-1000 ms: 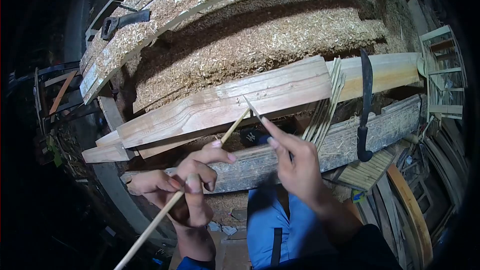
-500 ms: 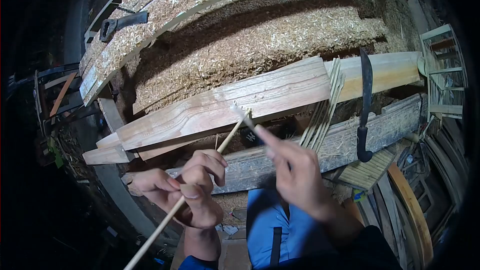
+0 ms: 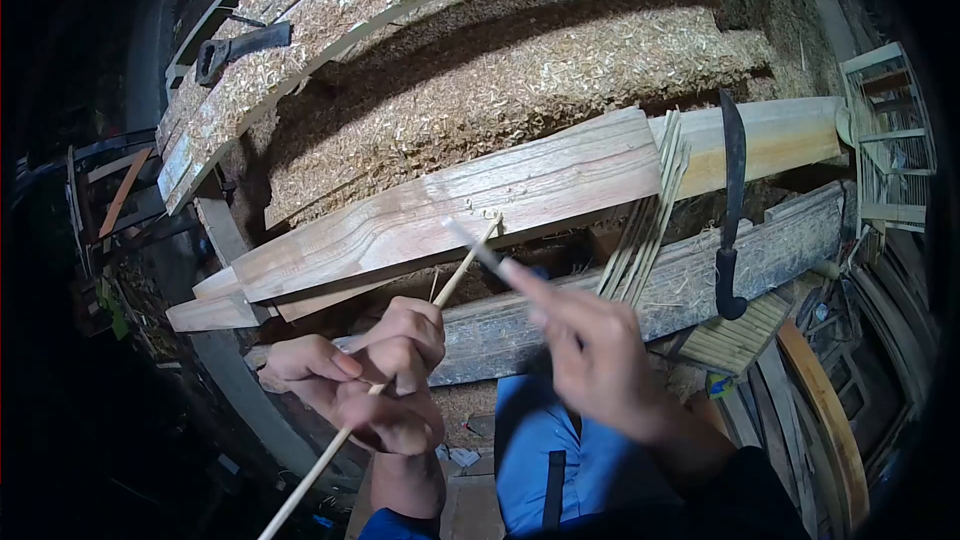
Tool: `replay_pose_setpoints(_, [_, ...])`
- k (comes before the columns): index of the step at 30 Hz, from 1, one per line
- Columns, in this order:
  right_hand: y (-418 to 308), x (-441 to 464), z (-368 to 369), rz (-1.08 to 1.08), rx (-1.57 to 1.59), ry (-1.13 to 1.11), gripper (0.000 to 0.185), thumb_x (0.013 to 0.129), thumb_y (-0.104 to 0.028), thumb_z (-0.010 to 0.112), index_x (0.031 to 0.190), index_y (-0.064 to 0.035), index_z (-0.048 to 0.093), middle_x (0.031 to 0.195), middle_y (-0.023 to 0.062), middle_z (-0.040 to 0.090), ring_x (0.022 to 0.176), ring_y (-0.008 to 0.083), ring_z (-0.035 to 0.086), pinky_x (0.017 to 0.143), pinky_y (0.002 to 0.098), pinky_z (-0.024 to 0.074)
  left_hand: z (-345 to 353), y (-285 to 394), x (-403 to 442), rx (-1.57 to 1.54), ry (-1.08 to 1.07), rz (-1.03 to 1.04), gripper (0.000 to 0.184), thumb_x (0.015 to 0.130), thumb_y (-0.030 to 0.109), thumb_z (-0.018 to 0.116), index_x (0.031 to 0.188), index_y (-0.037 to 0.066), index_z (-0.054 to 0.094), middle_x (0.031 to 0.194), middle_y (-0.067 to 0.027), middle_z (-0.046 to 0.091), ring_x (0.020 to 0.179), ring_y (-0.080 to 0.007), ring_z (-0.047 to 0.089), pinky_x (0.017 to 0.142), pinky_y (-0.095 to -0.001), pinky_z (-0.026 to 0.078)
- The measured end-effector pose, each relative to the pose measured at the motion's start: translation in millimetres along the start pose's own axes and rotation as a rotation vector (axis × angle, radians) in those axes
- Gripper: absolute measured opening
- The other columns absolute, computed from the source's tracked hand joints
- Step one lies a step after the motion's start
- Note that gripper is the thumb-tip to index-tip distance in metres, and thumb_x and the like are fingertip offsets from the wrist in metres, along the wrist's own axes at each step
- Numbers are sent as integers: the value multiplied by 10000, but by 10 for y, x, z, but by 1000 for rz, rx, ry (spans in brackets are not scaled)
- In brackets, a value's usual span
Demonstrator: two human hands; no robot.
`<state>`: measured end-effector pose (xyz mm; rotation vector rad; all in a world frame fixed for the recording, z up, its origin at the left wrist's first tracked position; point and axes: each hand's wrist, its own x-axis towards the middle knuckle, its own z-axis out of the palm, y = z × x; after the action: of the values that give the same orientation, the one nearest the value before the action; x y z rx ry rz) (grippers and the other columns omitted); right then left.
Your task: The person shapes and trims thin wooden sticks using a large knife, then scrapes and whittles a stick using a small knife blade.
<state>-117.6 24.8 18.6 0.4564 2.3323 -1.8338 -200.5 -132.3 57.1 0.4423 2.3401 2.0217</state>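
My left hand [image 3: 375, 380] is closed around a thin pale wooden stick [image 3: 318, 472], which runs up from the lower left. The stick's far end reaches the edge of a planed board [image 3: 400, 222], where small curled shavings [image 3: 490, 213] lie. My right hand [image 3: 600, 355] grips a small knife [image 3: 470, 243], index finger stretched along it; its handle is hidden in the fist. The blurred blade crosses the stick just short of its far end. Motion also smears my left thumb.
A bundle of thin sticks [image 3: 650, 225] leans across the boards right of centre. Beside it lies a machete [image 3: 734, 170] with a dark handle. A handsaw [image 3: 245, 48] rests at upper left. Wood shavings [image 3: 580, 70] heap behind the board. A slatted wooden rack [image 3: 890, 140] stands at right.
The knife and my right hand have shifted slightly left and toward me along the stick. My left thumb has moved down, and the stick has turned or slid a little.
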Motion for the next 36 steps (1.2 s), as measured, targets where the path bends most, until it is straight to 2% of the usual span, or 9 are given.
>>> replay_pose_setpoints(1, [-95,-35,-10,-38,22,-29,551,957,59,575,1491,-75,572,841,182,733,650,219,710,531,361,569,23,-10,-6,15,43,-41,612,999,733,315,1041,134,198,486,23,310,406,-137,327,563,-370,436])
replay_pose_setpoints(4, [45,-9,64,-141,70,52,552,963,50,564,1502,-67,554,819,160,732,619,195,691,475,358,557,-44,-102,11,-87,-6,22,637,975,765,229,1036,132,198,475,3,333,396,-133,317,553,-353,421])
replay_pose_setpoints(6, [43,23,-9,27,-16,-3,542,942,97,561,1457,-66,614,805,173,707,651,218,684,573,365,535,-28,-78,-14,-64,-4,19,633,979,762,233,1033,132,200,469,1,338,392,-133,315,550,-351,415])
replay_pose_setpoints(24, [-39,-151,118,-42,73,16,524,971,82,539,1468,-70,603,755,149,668,581,170,599,538,325,469,24,-104,-9,-153,52,-32,505,1074,646,281,1015,146,233,473,15,275,401,-134,308,546,-338,382])
replay_pose_setpoints(27, [249,-69,186,-72,13,167,531,950,83,588,1454,-81,622,766,158,684,605,180,640,563,333,503,-34,-118,3,-98,-36,2,475,1087,621,238,1021,150,226,483,19,289,407,-132,306,549,-338,384])
replay_pose_setpoints(28, [38,-88,115,-61,-9,59,543,948,68,559,1474,-61,586,818,179,716,715,226,740,647,363,619,-8,-115,9,-98,-40,-2,475,1087,621,238,1021,150,226,483,19,289,407,-132,306,549,-338,384])
replay_pose_setpoints(30, [-82,-137,79,-47,38,7,526,952,62,569,1465,-48,592,776,172,697,657,232,708,602,377,586,66,-88,19,-101,25,-9,474,1085,622,221,1019,153,227,486,22,281,411,-131,295,555,-338,387])
replay_pose_setpoints(32, [254,-63,128,15,43,103,510,950,93,583,1441,-41,621,804,195,692,673,181,652,612,303,508,34,-72,10,-73,61,-28,480,1079,628,241,1014,152,233,490,26,257,417,-128,284,560,-342,389])
replay_pose_setpoints(36, [-165,-172,41,10,41,-54,486,962,84,563,1431,-28,626,839,209,698,687,199,680,643,308,524,-4,-94,-14,-168,-13,-18,430,1100,576,263,1009,157,230,508,28,257,436,-127,286,565,-359,381])
